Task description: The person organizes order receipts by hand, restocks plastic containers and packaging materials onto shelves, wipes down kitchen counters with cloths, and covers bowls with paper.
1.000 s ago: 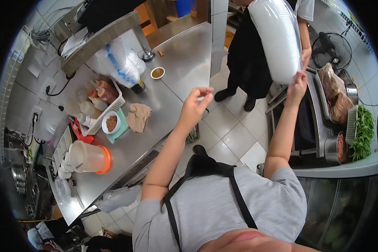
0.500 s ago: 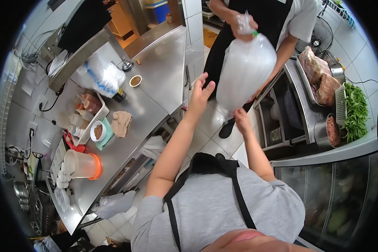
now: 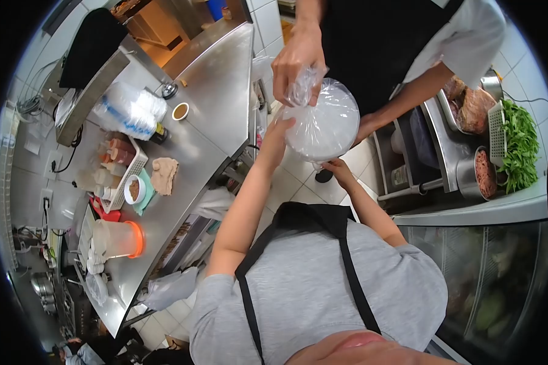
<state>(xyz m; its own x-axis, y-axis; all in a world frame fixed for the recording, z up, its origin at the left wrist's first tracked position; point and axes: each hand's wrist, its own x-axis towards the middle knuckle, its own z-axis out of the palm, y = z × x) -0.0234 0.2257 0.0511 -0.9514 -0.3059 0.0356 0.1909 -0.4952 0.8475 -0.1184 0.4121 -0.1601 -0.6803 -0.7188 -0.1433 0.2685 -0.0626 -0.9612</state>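
Observation:
A clear plastic bag (image 3: 326,131) around a stack of round, whitish disposable ware, its exact kind unclear, hangs in front of me with its round end up. My left hand (image 3: 275,143) is against its left side, the thumb on the plastic and the other fingers hidden. At the lower end, my right hand (image 3: 341,173) pinches the plastic between its fingertips. A co-worker's hand (image 3: 298,64) grips the gathered top of the bag. The co-worker's other hand (image 3: 364,126) is beside its right side, partly hidden.
Left stands a steel counter (image 3: 216,115) with a sauce cup (image 3: 180,111), a cloth (image 3: 164,176), a bottle basket (image 3: 129,173) and an orange-rimmed tub (image 3: 119,239). Right are meat (image 3: 472,109), a pot of minced meat (image 3: 484,174), leafy greens (image 3: 520,146) and a glass-door fridge (image 3: 469,261).
The bag has come nearer and tipped so that its round end faces up. My left hand has moved from apart to contact with its side. The co-worker has leaned closer.

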